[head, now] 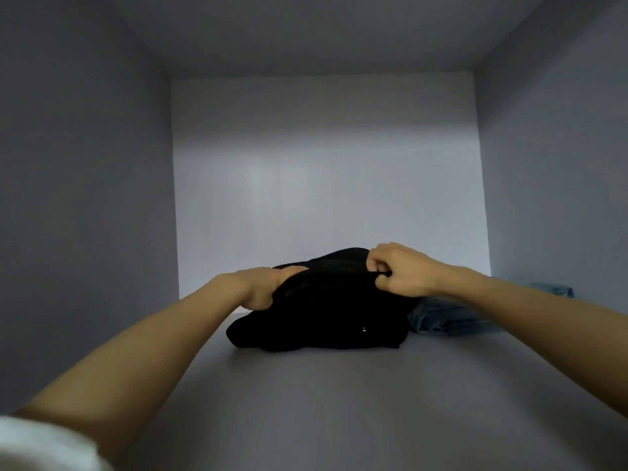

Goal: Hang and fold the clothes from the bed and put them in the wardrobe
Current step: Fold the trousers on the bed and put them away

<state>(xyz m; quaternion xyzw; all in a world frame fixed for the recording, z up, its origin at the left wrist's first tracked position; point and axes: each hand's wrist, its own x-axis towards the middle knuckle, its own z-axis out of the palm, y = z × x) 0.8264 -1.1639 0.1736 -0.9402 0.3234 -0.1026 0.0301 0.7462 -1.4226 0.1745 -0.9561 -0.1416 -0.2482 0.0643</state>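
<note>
left hand | right hand | both hold black garment | apparently folded

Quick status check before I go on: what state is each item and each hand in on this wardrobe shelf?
black garment: folded bundle lying on the shelf, top layer held up by both hands
jeans: bunched on the shelf, right of the black garment and touching it
left hand: grips the garment's left edge
right hand: fingers pinch the garment's top right edge
shelf: holds both clothes
</note>
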